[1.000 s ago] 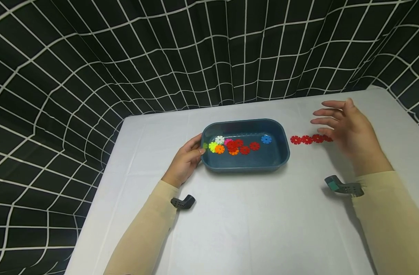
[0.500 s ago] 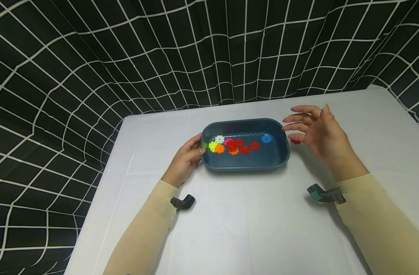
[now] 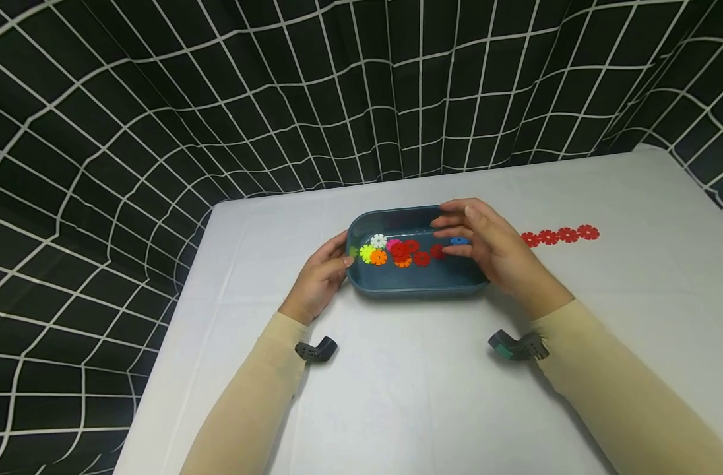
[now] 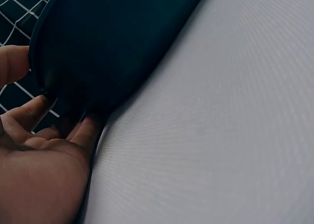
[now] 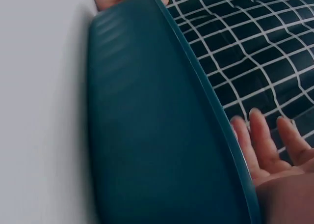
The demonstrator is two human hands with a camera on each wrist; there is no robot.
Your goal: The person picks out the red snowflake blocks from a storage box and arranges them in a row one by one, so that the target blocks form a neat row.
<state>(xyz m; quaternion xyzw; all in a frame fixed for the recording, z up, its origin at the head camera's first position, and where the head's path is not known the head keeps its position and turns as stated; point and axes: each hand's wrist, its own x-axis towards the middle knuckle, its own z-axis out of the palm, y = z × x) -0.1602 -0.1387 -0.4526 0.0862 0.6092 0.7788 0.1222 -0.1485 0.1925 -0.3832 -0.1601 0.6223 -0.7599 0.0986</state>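
Note:
A dark blue-green plastic tub (image 3: 421, 291) stands on the white table, holding notched flower-shaped discs. My left hand (image 3: 321, 277) grips its left end, thumb at the rim; in the left wrist view the fingers (image 4: 88, 130) touch the tub's end wall. Over the right end hovers my right hand (image 3: 495, 244), fingers spread and loosely bent, holding nothing visible. It partly covers a blue disc (image 3: 456, 241). Red discs (image 3: 400, 251) lie in a pile mid-tub, with orange (image 3: 378, 257), yellow (image 3: 367, 253) and white (image 3: 378, 241) discs to their left.
Several red discs (image 3: 568, 235) form a row on the table right of the tub, its left end behind my right hand. A black curtain with white grid lines (image 3: 361, 99) hangs along the table's back edge. Each wrist carries a small dark camera (image 3: 316, 349).
My right hand has moved left, from above the row of red discs to above the tub's right end. More of the row shows now. The left hand and tub have stayed put.

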